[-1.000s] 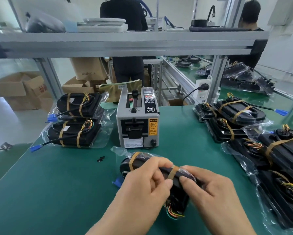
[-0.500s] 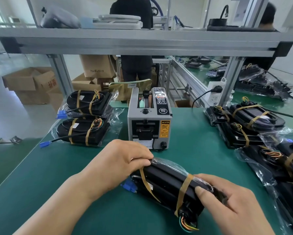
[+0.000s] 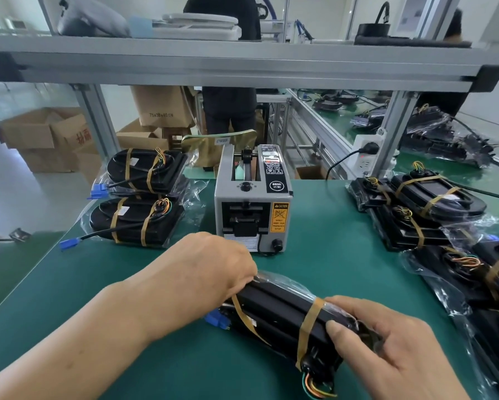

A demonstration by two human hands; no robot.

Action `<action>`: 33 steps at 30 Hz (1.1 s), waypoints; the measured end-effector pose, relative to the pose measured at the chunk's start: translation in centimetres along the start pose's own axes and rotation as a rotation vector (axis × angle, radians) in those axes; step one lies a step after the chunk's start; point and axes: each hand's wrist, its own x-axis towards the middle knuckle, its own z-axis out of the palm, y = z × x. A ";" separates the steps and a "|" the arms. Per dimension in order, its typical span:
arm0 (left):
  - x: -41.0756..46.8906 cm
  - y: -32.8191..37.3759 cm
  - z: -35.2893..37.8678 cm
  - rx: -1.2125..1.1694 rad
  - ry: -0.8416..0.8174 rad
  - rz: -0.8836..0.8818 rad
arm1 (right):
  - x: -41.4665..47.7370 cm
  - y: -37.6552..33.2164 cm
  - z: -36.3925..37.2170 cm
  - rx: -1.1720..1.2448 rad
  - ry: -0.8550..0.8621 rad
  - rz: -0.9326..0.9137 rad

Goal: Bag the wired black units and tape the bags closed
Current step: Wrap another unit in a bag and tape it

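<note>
1. Left hand (image 3: 210, 272) is gripping the left end of the bagged black unit (image 3: 280, 316). Its fingers are curling over the far top edge, with the tips hidden behind the hand, so I can't tell their spread.
2. Right hand (image 3: 386, 350) is clamping the right end. The thumb (image 3: 336, 327) is pressing flat on the near face through the clear bag, and the other fingers are wrapping round the end.
3. Green bench mat (image 3: 69, 298) is running across the whole front. A grey tape dispenser (image 3: 252, 203) is sitting at centre, just behind the left hand and not touching it.
4. A stack of two bagged units (image 3: 144, 197) is lying at the mat's left. A pile of further units (image 3: 432, 203) is crowding the right edge.
5. An aluminium frame shelf (image 3: 242, 67) is spanning overhead. Cardboard boxes (image 3: 46, 134) are sitting on the floor far left, and a person (image 3: 228, 108) is standing behind the bench.
6. The unit is spanning between both hands at front centre, angled with its left end farther away and its right end nearer. I can't tell whether it is touching the mat.
7. Two tan tape bands (image 3: 307, 327) are wrapping the unit. A blue connector (image 3: 216, 319) is poking out just below the left hand, and coloured wires (image 3: 314, 388) are sticking out at the near end, beside the right hand.
</note>
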 end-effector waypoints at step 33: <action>7.7 -2.2 7.0 -2.096 0.301 -1.343 | -1.0 1.3 -0.7 0.077 0.296 -0.102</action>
